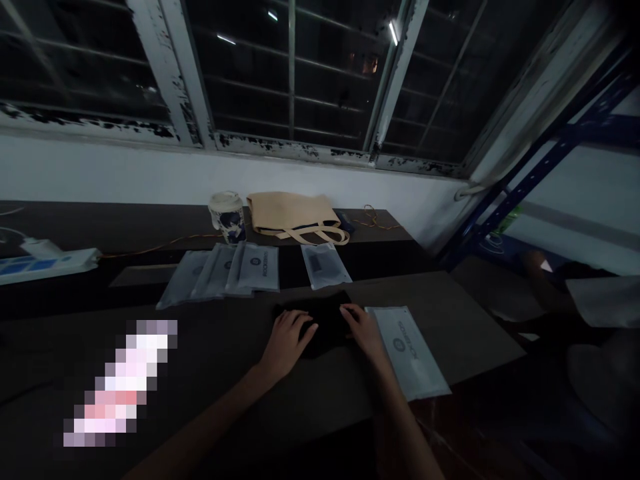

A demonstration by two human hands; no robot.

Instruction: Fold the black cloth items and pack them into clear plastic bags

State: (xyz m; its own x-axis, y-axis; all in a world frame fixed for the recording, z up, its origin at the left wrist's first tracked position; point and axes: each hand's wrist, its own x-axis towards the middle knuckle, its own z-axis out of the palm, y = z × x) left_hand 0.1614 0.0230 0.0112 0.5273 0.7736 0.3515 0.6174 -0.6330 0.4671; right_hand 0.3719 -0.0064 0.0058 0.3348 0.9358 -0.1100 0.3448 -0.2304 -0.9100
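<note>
A black cloth [327, 323], flat and folded-looking, lies on the dark table in front of me; its exact kind is lost in the dim light. My left hand [290, 337] rests on its left part, thumb and fingers apart. At the cloth's right edge, my right hand [364, 328] has its thumb and fingers closed on the fabric. Just right of that hand lies a frosted zip bag [413, 353] with dark printing. Beyond the cloth is a smaller frosted bag [325, 265] with something dark inside.
Several frosted bags [257, 267] overlap at the back left. Behind them stand a patterned cup [229, 217] and a beige tote bag [293, 212]. A power strip [50, 265] lies far left. Another person's arm [540, 280] shows at right, near a blue shelf frame [530, 167].
</note>
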